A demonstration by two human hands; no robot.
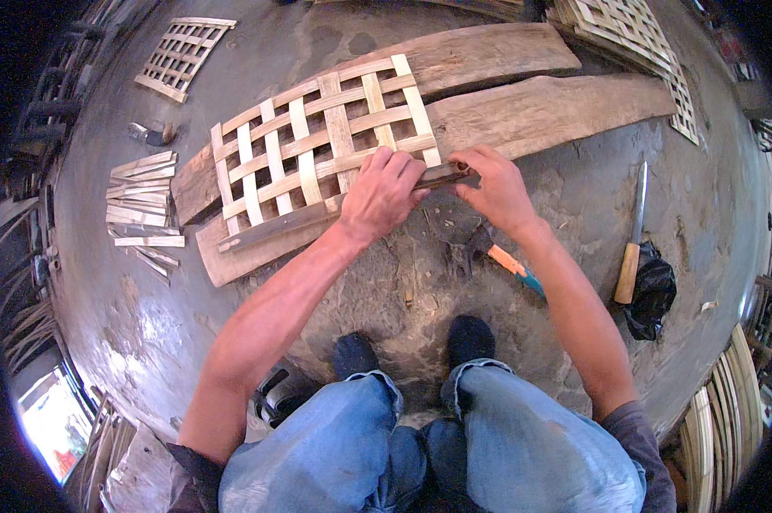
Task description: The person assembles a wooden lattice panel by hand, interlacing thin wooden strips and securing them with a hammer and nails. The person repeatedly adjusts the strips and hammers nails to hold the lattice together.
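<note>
The woven lattice panel [322, 145], centre frame, may shift or splinter because the left hand [384, 192] presses flat while the right hand [494, 190] pinches the edge strip [441, 178].

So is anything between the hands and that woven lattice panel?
Nothing visible: the left hand presses on the woven lattice panel at its near edge strip, and the right hand pinches that strip's end.

A single head-worn fisheye view looks steeply down from above the seated person's knees onto the floor [702, 214] close in front, forearms entering from the lower edge, straight plank [557, 107] edges bowing toward the dark round rim.
</note>
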